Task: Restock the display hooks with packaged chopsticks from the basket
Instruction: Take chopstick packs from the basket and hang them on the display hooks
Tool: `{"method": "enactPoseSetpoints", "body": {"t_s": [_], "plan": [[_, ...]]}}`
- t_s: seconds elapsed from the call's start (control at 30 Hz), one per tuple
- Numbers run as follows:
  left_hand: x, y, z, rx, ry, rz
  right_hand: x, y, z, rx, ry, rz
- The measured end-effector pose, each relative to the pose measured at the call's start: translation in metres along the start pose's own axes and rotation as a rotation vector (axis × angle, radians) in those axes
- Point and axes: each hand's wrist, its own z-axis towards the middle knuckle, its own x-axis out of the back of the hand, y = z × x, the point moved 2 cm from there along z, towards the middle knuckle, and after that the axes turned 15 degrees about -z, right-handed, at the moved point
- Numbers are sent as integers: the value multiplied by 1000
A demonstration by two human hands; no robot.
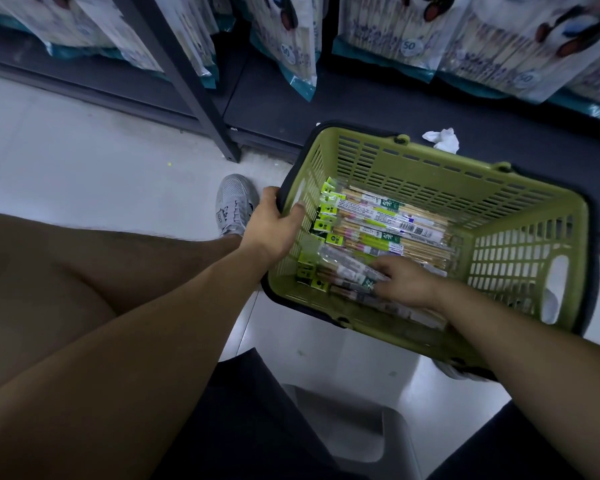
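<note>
I am watching both bare arms reaching forward and down to the green basket (pixel 430 161), which is sitting on the floor (pixel 84 150) against the dark shelf base (pixel 326 109).

The left arm is stretching almost straight from the lower left to the basket's left end. There the left hand (pixel 271 220) is grasping the rim. The thumb is hooking inside the wall and the other fingers are wrapping the dark edge outside.

The right forearm is coming in from the right and crossing over the basket's near rim. The right hand (pixel 402 282) is lying palm down inside, with its fingers spreading over the packs along the near wall. That part is blurring, so I cannot tell whether it is pinching a pack or only touching.

The chopstick packs (pixel 378 223) are lying flat across the basket's floor, stacked side by side, with their green header cards pointing toward the left end.

A grey shoe (pixel 234 206) is standing just left of the basket, beside the left hand. A crumpled white paper (pixel 442 138) is lying on the shelf base just beyond the far rim. Large printed bags (pixel 395 29) are hanging above and beyond the basket. A grey stool (pixel 354 420) is sitting nearer to me than the basket, between the person's legs.
</note>
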Motion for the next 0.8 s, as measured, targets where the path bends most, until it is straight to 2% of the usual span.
{"method": "enactPoseSetpoints", "body": {"t_s": [0.03,0.13,0.17,0.23,0.27,0.33,0.4,0.53,0.63,0.8], "plan": [[2,3,-2,-29,44,3,9,-4,-5,-3,22,41],[8,20,-8,-258,309,99,38,-16,-21,41,114,172],[9,27,-11,-310,344,107,48,-20,-26,49,161,238],[4,39,-15,-323,295,159,65,-33,-41,58,267,372],[-1,42,-16,-282,210,166,72,-41,-47,77,310,435],[-19,41,-22,-123,-35,26,79,-61,-53,145,342,534],[-37,39,-31,4,-166,-165,77,-81,-53,204,342,532],[-43,39,-34,82,-105,-460,62,-89,-38,220,255,515],[-24,46,-21,91,-19,-593,51,-59,-20,111,209,564],[2,47,-8,70,-10,-542,56,13,20,-178,442,222]]}}
